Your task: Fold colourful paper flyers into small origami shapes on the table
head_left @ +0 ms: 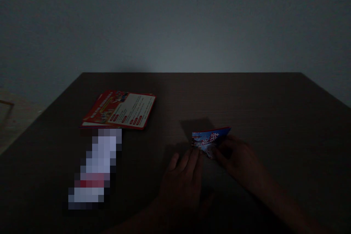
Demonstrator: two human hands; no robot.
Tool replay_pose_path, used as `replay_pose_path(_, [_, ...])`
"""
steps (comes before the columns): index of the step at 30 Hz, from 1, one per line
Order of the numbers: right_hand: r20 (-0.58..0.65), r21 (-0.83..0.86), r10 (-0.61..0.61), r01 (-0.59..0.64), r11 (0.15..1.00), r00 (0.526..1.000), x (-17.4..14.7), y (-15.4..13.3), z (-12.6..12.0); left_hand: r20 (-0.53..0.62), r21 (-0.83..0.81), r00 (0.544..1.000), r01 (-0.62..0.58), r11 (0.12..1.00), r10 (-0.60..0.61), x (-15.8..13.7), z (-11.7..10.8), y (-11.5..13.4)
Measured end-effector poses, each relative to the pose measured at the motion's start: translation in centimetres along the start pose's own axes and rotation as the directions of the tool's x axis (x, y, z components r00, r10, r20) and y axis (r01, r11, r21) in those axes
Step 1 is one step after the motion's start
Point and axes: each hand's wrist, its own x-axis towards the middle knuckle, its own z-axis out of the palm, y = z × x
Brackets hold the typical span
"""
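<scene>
A small folded piece of printed paper [203, 139], blue with white snowflakes and red along its top edge, stands partly raised from the dark table. My left hand [184, 177] lies palm down, its fingers stretched out, with the fingertips at the paper's near left edge. At the paper's right side, my right hand [241, 157] pinches it between thumb and fingers. Dim light and the fingers hide the paper's lower right part.
A stack of red and white printed leaflets [123, 111] lies at the left of the wood-grain table [255, 98]. Nearer to me is a pale, pixelated long object [97, 161] with a red band. A plain wall [205, 25] rises behind the table.
</scene>
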Motion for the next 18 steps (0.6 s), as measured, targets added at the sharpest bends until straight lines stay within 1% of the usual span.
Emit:
replay_pose_path(11, [-0.013,0.000,-0.021,0.021,1.000,1.000,0.05,0.22,0.17,-0.001,0.024,0.998,0.055,0.998,-0.055,-0.07,-0.02,0.03])
replay_pose_path(18, [-0.002,-0.015,-0.016,0.016,1.000,1.000,-0.01,0.14,0.01,0.011,0.023,0.999,0.031,0.999,-0.032,0.16,-0.23,-0.27])
